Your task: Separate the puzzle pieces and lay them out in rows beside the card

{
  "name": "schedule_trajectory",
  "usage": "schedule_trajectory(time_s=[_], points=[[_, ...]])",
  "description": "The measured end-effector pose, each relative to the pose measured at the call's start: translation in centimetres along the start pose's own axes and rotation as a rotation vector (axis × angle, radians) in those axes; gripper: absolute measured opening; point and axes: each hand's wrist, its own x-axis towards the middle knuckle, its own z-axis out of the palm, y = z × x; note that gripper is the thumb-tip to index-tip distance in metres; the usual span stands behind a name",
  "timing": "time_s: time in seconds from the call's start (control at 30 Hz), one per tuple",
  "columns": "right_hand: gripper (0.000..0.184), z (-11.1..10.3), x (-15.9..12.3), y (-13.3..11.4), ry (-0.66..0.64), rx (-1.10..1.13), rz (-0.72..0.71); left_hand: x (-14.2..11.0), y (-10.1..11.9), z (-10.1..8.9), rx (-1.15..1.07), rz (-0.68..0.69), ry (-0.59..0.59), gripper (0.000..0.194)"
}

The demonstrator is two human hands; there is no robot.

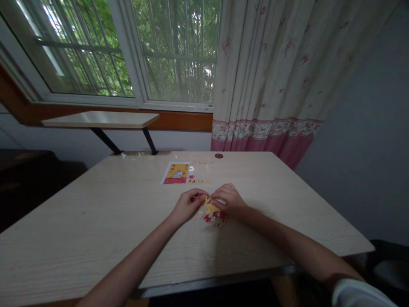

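Note:
A small heap of jigsaw puzzle pieces (pixel 214 217), yellow, red and pale, lies on the table in front of me. My left hand (pixel 189 204) reaches in from the left, thumb and fingers pinched together at the heap's far edge. From the right comes my right hand (pixel 229 199), its thumb and forefinger closed at the same spot. Between the two sets of fingertips shows a yellow jigsaw puzzle piece (pixel 207 199), partly covered by the fingers. Beyond my hands lies a yellow and red picture sheet (pixel 176 173) with a white cartoon figure.
Several loose pieces (pixel 200 181) lie in rows right of the sheet. The wooden table (pixel 121 221) has a round cable hole (pixel 219 156) at the back and a raised shelf (pixel 102 120) at the back left. A curtain (pixel 262 76) hangs behind.

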Motion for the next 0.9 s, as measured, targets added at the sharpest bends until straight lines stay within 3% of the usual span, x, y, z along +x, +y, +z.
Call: schedule_trajectory(time_s=[0.2, 0.43, 0.53, 0.67, 0.77, 0.9], points=[[0.025, 0.1, -0.1, -0.1, -0.024, -0.022, -0.013, -0.1, 0.3, 0.3, -0.236, -0.018, -0.026, 0.038], [0.025, -0.1, 0.0, 0.2, -0.024, -0.036, -0.033, -0.2, 0.5, 0.3, -0.231, -0.019, -0.024, 0.038], [0.028, -1.0, 0.0, 0.9, 0.067, -0.073, -0.003, -0.3, 0.3, -0.1, -0.089, 0.01, 0.019, 0.033], [0.029, -2.2, -0.1, 2.3, 0.179, -0.128, 0.063, -0.8, 0.3, -1.0, 0.328, 0.118, 0.003, 0.027], [0.028, -2.7, -0.3, 2.8, 0.201, -0.144, 0.068, -1.1, 0.3, -1.6, 0.52, 0.197, -0.015, 0.025], [0.027, -3.0, -0.4, 2.7, 0.164, -0.149, 0.042, -1.2, 0.4, -1.8, 0.584, 0.2, -0.012, 0.024]])
